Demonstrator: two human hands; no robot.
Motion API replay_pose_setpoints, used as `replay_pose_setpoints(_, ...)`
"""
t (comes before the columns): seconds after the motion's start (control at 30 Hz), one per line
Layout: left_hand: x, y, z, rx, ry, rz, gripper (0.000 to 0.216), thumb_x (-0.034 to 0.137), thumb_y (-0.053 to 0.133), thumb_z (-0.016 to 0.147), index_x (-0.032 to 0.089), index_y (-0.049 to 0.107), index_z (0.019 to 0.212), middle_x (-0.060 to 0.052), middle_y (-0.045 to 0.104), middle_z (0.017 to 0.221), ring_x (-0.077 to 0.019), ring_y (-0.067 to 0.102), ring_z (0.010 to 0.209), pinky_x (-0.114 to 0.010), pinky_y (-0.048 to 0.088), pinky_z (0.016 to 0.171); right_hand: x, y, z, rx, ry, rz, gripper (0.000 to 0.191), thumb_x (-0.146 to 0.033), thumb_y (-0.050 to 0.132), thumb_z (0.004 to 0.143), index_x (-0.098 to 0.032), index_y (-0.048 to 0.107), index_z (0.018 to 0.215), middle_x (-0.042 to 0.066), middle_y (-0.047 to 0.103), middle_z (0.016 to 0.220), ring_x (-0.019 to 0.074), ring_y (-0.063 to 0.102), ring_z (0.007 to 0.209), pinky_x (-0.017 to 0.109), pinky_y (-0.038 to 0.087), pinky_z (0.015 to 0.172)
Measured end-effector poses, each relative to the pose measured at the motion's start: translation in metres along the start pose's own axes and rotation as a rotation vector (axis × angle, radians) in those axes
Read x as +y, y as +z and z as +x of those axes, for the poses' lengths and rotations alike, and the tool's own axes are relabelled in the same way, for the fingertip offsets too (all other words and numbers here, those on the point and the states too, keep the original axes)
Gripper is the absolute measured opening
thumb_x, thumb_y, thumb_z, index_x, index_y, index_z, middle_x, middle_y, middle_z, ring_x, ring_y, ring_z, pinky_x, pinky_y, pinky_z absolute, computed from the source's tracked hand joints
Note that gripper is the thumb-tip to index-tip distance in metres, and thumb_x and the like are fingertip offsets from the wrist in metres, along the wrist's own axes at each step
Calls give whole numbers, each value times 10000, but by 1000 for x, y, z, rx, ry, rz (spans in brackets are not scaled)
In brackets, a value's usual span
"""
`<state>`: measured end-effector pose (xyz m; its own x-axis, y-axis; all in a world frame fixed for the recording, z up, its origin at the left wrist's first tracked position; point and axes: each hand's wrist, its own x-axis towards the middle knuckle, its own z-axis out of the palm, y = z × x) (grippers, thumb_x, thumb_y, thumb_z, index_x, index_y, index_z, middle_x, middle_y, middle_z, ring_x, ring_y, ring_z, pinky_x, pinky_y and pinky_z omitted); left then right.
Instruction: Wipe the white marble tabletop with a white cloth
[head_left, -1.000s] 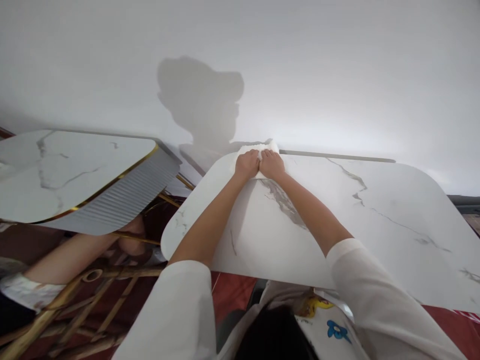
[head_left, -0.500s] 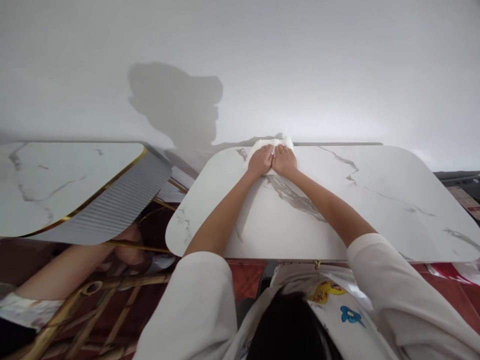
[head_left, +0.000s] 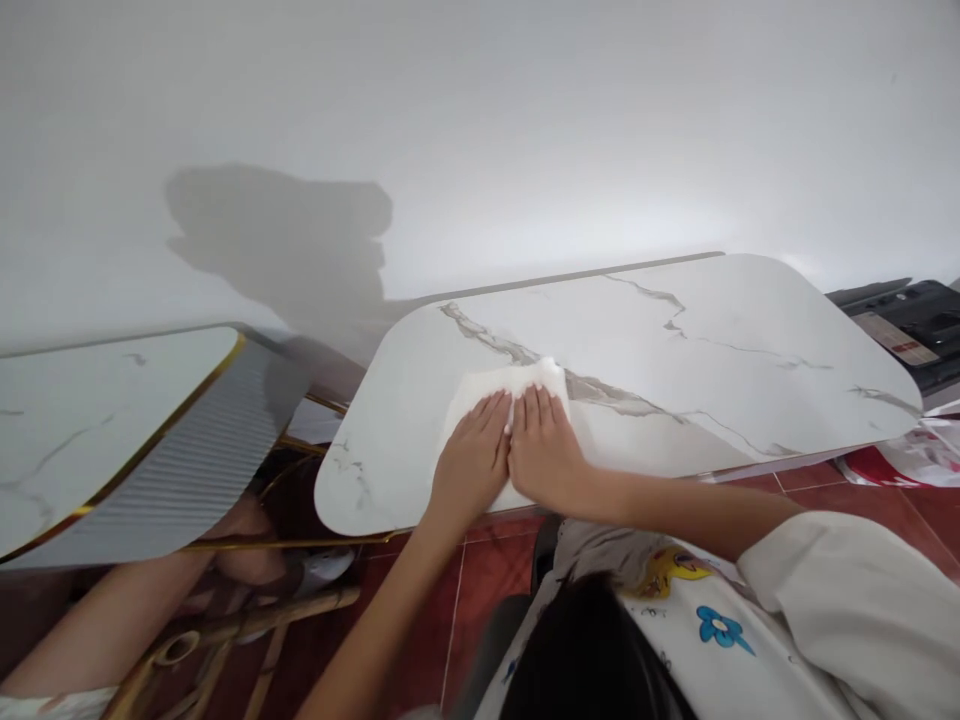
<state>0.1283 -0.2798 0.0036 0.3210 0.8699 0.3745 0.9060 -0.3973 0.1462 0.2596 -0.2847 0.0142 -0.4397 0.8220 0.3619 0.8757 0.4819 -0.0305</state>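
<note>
The person wears a white-sleeved top (head_left: 847, 600) printed with a blue flower (head_left: 718, 630) and yellow patch (head_left: 664, 572)

The white cloth (head_left: 496, 386) lies spread flat on the marble-patterned desk (head_left: 712, 340), close to the front edge and toward the desk's left end. It is plain and soft-looking, possibly a paper towel rather than fabric; white on white makes that hard to tell. Its far edge runs slightly wavy beside a grey vein. The left hand (head_left: 471, 462) and right hand (head_left: 545, 452) press on its near part, side by side, fingers flat.
</note>
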Motion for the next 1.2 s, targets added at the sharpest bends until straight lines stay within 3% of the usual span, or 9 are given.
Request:
replay_pose_setpoints(0.1,5,-4,-19,58,-48,-31,486,284,246,954,122,486,1344,-128,536,1377,-254,471,1302,-455,398,1083,-7,-4,-11,22,-26,62,541,-213,403,917,108,423,1352,300,413,1416,366,372,1350,483,299,1110)
replay_pose_setpoints(0.23,22,-1,-16,115,-120,-66,456,261,296,936,128,520,1310,-130,569,1339,-263,494,1277,-457,409,1070,9,-10,-16,-2,-61,128,535,-231,417,913,64,445,1359,254,425,1432,335,372,1358,448,306,1121)
replay_pose_setpoints(0.47,99,11,6,165,-135,-155,414,185,350,914,95,566,1256,-135,597,1304,-263,512,1256,-449,415,1061,82,-30,-51,63,-49,167,451,-216,380,927,-42,545,1309,147,512,1400,250,439,1326,410,354,1109)
replay_pose_setpoints(0.63,130,11,7,83,-94,-107,435,174,344,917,124,533,1306,-111,558,1359,-261,474,1301,-481,367,1089,99,-36,-69,167,-16,39,391,-183,379,933,-56,638,1195,144,629,1267,247,542,1232,398,413,1057)
replay_pose_setpoints(0.77,130,14,8,42,-139,-46,476,191,337,916,110,480,1363,-139,499,1410,-286,409,1349,-491,355,1091,95,-34,-66,68,-67,-78,423,-116,408,885,13,583,1247,210,578,1309,284,521,1247,400,408,1053)
replay_pose_setpoints(0.9,117,20,25,-1,-76,-72,494,182,327,899,85,470,1362,-162,490,1413,-289,405,1349,-486,352,1089,102,-29,-51,28,-83,-104,454,-101,404,870,37,544,1279,236,557,1323,312,485,1273,425,375,1064)
replay_pose_setpoints(1.07,93,28,73,-26,-3,-67,497,178,368,871,54,478,1339,-179,489,1406,-309,398,1340,-481,314,1099,127,-18,-7,31,-116,-105,431,-135,365,900,51,552,1241,257,562,1295,331,491,1230,437,337,1051)
replay_pose_setpoints(1.2,70,45,127,44,8,-56,444,164,347,888,96,519,1292,-148,528,1374,-282,433,1312,-440,320,1088,154,-2,47,33,-102,-96,395,-120,328,908,20,585,1173,227,608,1207,318,513,1162,416,337,1017)
